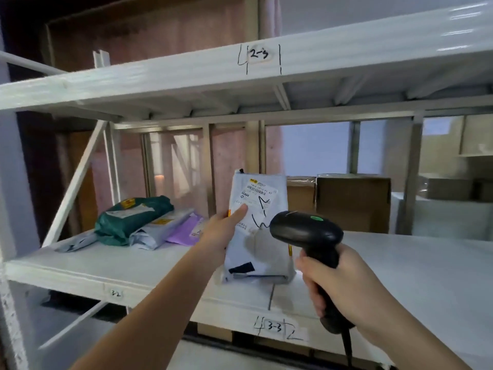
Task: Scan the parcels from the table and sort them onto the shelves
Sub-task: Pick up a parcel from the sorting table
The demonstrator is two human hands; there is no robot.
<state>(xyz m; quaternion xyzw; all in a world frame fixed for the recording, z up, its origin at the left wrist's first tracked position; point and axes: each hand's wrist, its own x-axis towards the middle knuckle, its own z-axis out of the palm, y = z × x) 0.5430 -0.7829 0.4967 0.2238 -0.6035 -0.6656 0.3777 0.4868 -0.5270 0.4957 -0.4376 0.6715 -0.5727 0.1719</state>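
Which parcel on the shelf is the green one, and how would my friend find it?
Find the white shelf marked 3-2, at the left. A small heap of soft bags lies there, and the green parcel sits on top at its left end. It is the only dark green one; the bags beside it are pale grey and purple.

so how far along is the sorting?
Done: three parcels, green, grey and purple, lie on the shelf. In hand: left hand holds a grey parcel upright over the shelf; right hand grips the scanner. Left: placing it; the table is out of view.
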